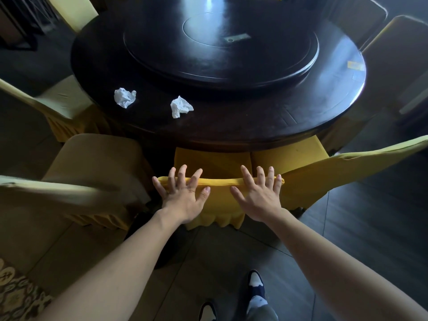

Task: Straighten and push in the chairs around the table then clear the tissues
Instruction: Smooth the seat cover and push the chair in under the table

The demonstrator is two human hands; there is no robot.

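A yellow-covered chair (220, 205) stands right in front of me, its seat tucked partly under the round dark table (231, 130). My left hand (183, 198) and my right hand (257, 195) both rest flat on the top of its backrest, fingers spread over the edge and not closed around it. Two crumpled white tissues lie on the table's near left part: one tissue (124, 97) further left, the other tissue (180, 106) closer to the middle.
More covered chairs ring the table: one at my left (88, 177) angled outward, one at my right (347, 167) also angled, others at far left (62, 100) and far right (393, 56). A dark turntable (220, 47) sits on the table. My shoes (254, 288) are on the tiled floor.
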